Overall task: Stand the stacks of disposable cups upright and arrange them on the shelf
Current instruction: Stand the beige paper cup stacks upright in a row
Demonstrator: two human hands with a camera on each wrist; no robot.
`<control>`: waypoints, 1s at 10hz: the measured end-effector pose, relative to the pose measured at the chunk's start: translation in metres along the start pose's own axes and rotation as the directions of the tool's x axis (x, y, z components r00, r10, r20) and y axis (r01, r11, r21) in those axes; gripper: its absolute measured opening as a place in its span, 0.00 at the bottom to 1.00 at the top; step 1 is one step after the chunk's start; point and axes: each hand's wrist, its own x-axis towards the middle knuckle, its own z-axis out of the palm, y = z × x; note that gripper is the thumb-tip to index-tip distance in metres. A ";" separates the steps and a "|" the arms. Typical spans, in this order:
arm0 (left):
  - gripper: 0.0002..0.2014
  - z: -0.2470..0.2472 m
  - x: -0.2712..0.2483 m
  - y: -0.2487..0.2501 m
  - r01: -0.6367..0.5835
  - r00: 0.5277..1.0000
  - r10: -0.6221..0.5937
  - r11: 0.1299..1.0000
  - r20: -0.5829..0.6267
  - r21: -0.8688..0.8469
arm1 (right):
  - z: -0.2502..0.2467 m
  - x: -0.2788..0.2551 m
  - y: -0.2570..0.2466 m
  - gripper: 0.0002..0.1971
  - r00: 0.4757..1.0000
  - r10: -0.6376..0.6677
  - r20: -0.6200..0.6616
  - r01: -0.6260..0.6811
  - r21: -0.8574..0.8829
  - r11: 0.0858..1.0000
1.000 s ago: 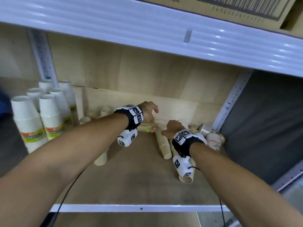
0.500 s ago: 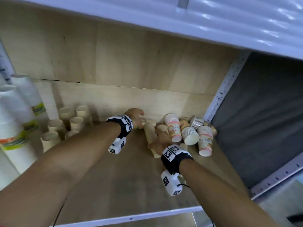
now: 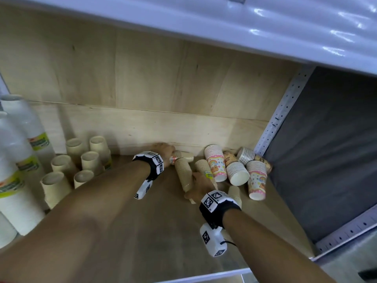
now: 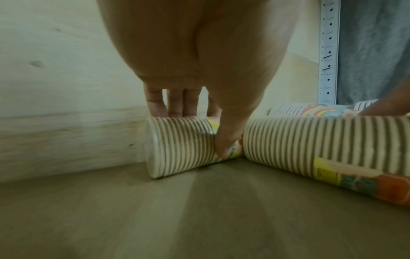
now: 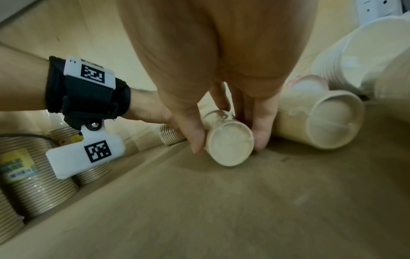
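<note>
Two beige cup stacks lie on their sides deep on the wooden shelf (image 3: 163, 231). My left hand (image 3: 170, 154) (image 4: 199, 133) grips the one along the back wall (image 3: 183, 157) (image 4: 177, 145), fingers over its top and thumb on its front. My right hand (image 3: 193, 186) (image 5: 229, 138) holds the near base end of the other lying stack (image 3: 183, 174) (image 5: 228, 150) between thumb and fingers. That stack also appears beside the first one in the left wrist view (image 4: 310, 145).
More fallen stacks crowd the back right corner: a green-labelled beige one (image 3: 206, 170) (image 5: 328, 122), rainbow-printed ones (image 3: 216, 162), a white one (image 3: 237, 173). Beige stacks (image 3: 91, 158) and tall white stacks (image 3: 20, 150) stand upright at left. A perforated metal post (image 3: 283, 111) marks the right edge.
The view has swung right, bringing the corner pile into sight. My left hand has dropped onto the back stack, and my right hand has slid to the near end of its stack.
</note>
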 end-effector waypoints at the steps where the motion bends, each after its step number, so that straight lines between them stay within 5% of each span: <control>1: 0.21 0.005 0.003 -0.004 0.005 1.000 -0.004 0.999 0.025 -0.044 | 0.001 0.002 0.002 0.39 1.000 0.000 -0.002 0.000 0.000 1.000; 3: 0.30 0.002 -0.002 -0.009 -0.008 0.998 0.013 0.996 0.058 -0.089 | 0.003 0.003 0.001 0.38 1.000 0.017 -0.018 -0.017 -0.014 1.000; 8: 0.32 -0.028 -0.028 -0.025 0.043 0.999 -0.037 0.985 0.037 -0.168 | -0.020 -0.011 -0.013 0.30 0.995 0.032 -0.093 -0.033 -0.010 0.999; 10: 0.30 -0.048 -0.047 -0.023 0.095 0.995 -0.093 0.958 0.019 -0.272 | -0.039 -0.008 -0.043 0.11 0.985 -0.060 -0.163 0.040 -0.120 0.992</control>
